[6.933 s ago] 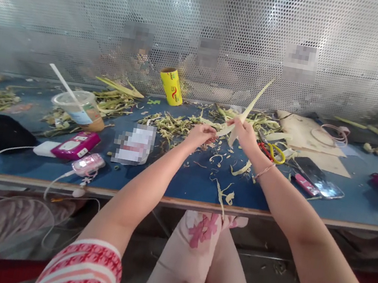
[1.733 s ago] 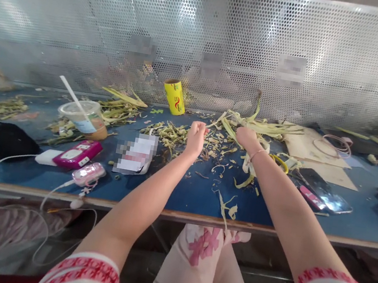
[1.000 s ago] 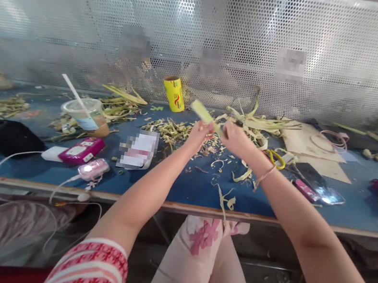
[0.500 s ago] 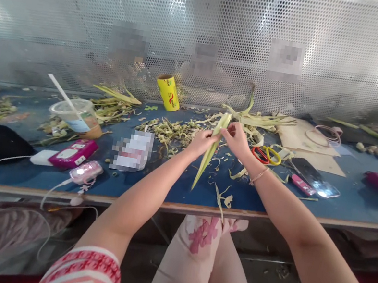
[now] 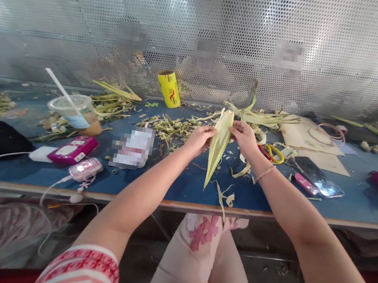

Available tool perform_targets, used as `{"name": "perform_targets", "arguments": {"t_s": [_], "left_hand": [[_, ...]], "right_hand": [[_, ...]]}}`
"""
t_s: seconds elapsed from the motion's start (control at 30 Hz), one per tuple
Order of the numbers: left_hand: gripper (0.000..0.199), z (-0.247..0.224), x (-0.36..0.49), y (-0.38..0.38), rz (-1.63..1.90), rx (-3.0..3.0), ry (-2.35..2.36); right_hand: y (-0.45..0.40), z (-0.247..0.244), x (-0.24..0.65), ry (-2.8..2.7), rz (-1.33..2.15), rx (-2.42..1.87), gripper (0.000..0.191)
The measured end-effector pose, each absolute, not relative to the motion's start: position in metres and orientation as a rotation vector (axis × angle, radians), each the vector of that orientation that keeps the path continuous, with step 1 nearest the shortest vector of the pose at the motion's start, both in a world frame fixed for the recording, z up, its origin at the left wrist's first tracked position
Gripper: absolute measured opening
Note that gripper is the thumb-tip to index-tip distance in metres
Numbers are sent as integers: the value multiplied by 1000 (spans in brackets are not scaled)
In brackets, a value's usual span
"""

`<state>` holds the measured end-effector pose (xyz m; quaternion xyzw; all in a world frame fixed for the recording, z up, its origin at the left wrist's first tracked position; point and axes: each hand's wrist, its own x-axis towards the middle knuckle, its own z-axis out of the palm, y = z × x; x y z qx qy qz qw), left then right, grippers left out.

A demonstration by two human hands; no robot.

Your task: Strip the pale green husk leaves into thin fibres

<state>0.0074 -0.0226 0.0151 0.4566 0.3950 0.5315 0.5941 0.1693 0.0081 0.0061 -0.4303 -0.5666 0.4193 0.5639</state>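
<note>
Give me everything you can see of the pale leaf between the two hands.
The pale leaf is yellow-green, thin and husk-like, with faint lengthwise lines. Broad and spread open above, it narrows to a point aimed toward the person. The grip of the left hand is on its left edge, that of the right hand on its right, near the top. Whether its tip touches the blue table is unclear.

Husk leaf point(image 5: 217, 149): papery, faintly ribbed, soft sheen.
Partition point(image 5: 240, 19): perforated metal, shiny.
Counter point(image 5: 181, 188): smooth, matt.
Cup point(image 5: 75, 115): clear plastic, glossy.
Phone point(image 5: 320, 176): dark, reflective.
Trousers point(image 5: 174, 266): matt cloth.
</note>
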Motion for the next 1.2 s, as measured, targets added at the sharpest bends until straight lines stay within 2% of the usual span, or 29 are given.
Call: {"name": "perform_targets", "arguments": {"t_s": [0.17,0.33,0.5,0.77,0.87,1.0,1.13,1.2], "left_hand": [[16,17,9,-26,1183,956,916],[18,18,12,-28,1194,963,879],[20,13,15,-27,1235,1058,832],[19,6,16,-24,1237,1223,838],[19,12,14,-26,1245,1021,778],[34,19,12,-29,1235,921,780],[17,21,13,-29,1243,887,838],[14,21,13,-28,1266,837,870]], "right_hand": [[8,6,173,-1441,707,-1072,36],[4,5,170,-1595,547,-1095,19],[4,4,168,-1643,510,-1197,22],[16,3,181,-1868,352,-1188,4],[16,-3,180,-1951,258,-1095,7],[6,-7,173,-2102,24,-839,11],[-7,-3,165,-2214,-78,-739,13],[-11,-1,164,-2239,-56,-736,12]]}}
